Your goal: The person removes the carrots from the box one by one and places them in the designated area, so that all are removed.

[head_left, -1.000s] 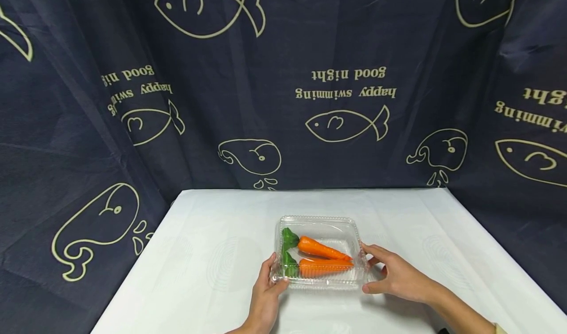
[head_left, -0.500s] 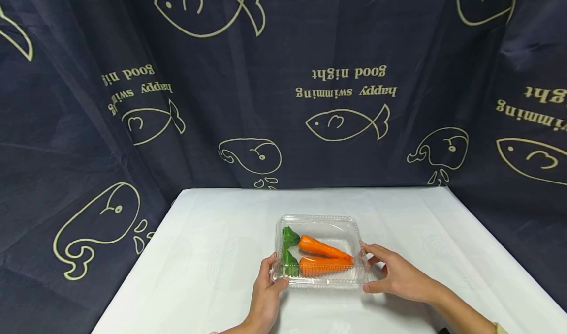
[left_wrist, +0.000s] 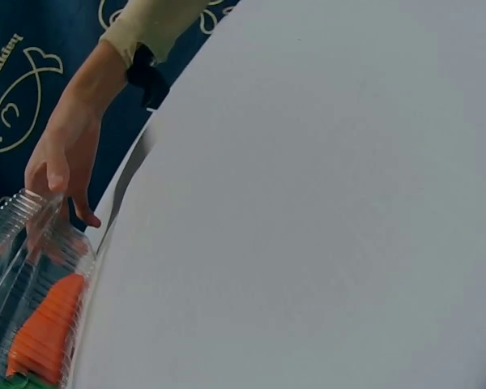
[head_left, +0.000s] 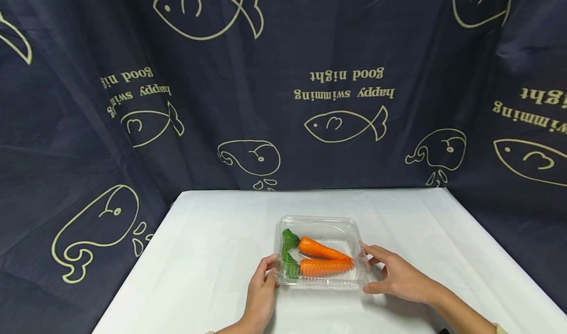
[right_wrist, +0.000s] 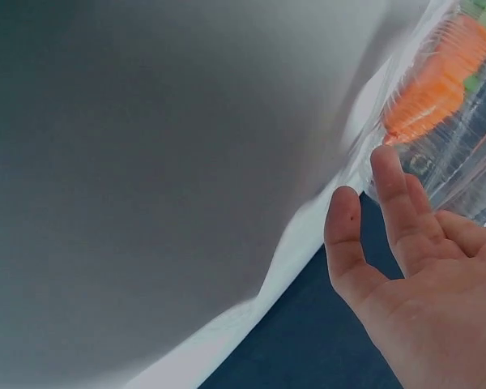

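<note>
A clear hinged plastic food box [head_left: 330,226] sits on the white table with its ribbed lid down. Two orange carrots lie inside, the rear carrot [head_left: 322,249] slanting and the front carrot [head_left: 327,267] nearly level, green tops toward the left. My left hand [head_left: 262,292] holds the box's left edge near the front corner, fingers bent at the rim and thumb beside it. At the right side, my right hand [head_left: 400,275] touches the box with its fingers. Its thumb is spread apart toward the front corner. The right wrist view shows the right-hand fingers [right_wrist: 393,190] against the box wall.
The white-covered table [head_left: 212,226] extends around the box. A dark blue curtain [head_left: 274,88] with fish and whale drawings hangs behind it and at both sides. A small black object [head_left: 444,331] shows at the bottom edge by the right forearm.
My left thumb has come off the box's front rim and now lies at its left side. The left hand has shifted slightly down and left. Box, carrots and right hand stay in place.
</note>
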A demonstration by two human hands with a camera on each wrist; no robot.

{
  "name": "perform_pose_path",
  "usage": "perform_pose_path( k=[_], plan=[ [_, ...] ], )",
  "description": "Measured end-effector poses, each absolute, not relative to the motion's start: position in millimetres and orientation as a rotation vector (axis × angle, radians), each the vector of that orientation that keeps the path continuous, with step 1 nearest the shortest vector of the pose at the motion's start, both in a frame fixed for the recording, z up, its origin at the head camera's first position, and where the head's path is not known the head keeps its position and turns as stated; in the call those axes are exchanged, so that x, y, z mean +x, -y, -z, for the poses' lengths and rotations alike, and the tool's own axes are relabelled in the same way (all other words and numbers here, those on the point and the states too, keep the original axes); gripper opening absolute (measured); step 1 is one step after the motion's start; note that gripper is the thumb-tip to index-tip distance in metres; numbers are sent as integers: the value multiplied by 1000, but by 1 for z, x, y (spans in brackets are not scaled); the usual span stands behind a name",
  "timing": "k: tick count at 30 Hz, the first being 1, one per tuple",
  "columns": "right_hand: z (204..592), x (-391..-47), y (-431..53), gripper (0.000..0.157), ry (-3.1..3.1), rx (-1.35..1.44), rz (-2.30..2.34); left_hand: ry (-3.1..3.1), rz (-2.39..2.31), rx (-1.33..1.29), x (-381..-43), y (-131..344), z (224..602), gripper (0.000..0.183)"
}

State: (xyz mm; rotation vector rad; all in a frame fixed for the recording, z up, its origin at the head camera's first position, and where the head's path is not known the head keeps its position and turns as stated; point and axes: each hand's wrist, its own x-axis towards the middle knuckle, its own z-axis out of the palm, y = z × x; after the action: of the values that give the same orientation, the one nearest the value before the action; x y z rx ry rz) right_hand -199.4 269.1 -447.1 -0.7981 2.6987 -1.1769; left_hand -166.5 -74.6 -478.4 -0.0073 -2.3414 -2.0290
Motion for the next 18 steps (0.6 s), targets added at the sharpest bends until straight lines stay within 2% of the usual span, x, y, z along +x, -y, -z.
perform_pose_path(
  k=[10,18],
  plan=[
    [451,-197,-266,101,-2747,-878,1129,2425,1995,-43,-166,76,476,50],
    [451,-195,-266,97,-2815,-889,1069,2490,1915,-56,-167,76,474,54]
  ],
)
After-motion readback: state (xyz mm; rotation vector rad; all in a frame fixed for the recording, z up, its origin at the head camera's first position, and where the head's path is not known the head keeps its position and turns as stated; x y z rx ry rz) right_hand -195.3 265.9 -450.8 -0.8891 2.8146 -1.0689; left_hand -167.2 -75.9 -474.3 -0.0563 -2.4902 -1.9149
